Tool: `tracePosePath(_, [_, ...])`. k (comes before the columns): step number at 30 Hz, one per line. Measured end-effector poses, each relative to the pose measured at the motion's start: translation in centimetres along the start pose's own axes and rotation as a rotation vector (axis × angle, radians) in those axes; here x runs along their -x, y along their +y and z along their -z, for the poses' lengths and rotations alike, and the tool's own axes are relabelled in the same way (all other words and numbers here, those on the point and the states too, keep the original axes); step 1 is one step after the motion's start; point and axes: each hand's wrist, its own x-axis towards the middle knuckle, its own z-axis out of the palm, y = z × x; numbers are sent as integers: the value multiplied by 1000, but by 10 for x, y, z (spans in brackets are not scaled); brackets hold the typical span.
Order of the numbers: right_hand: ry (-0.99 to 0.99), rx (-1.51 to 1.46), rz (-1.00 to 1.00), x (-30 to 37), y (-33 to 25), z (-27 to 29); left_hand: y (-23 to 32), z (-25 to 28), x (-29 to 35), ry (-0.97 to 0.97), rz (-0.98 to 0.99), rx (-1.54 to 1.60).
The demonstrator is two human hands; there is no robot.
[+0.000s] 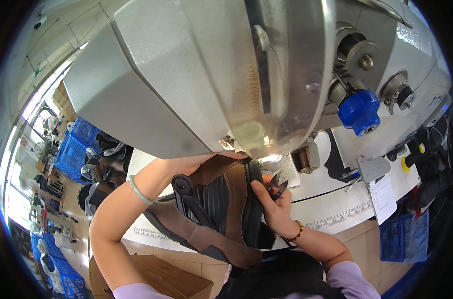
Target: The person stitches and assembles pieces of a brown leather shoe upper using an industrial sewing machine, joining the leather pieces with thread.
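Observation:
A brown and black shoe upper (235,202), with a black strap and ribbed panels, lies under the head of a grey sewing machine (186,74). My left hand (199,162) reaches round its far left side and holds the edge near the needle area; the machine head and the upper hide most of its fingers. On the upper's right edge, the thumb of my right hand (277,212) presses down. That same hand keeps small dark thread snips (279,187) in its fingers, blades apart and pointing up. The needle itself is hidden.
A blue knob (360,112) sticks out of the machine at right. The white table (316,217) carries a ruler strip, a black cut piece (334,159) and a hanging paper slip (383,199). Blue crates (77,149) stand at left, another (403,236) at right, and a cardboard box (166,276) below.

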Motion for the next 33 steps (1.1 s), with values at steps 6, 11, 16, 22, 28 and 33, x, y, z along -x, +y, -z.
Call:
tracePosePath(6, [-131,87,-28,-1,-14,4,-3,-1,-2,127,61,-156])
tracePosePath(11, [-226,96,-379,1,-48,12,-23,15,1,-27,-169,79])
tracePosePath(16, [-93,-139,-553,1,-62,25,-10,-10,17,155,195,103])
tracePosePath(22, [-270,31,-580,-43,-93,70,-27,-28,47,189,92,372])
tracePosePath(28, [-366,379,-475,-82,-98,95,-53,-78,34,273,-17,696])
tracePosePath(33, [-415,371,-514,-88,-95,95,-65,-80,26,438,-206,570])
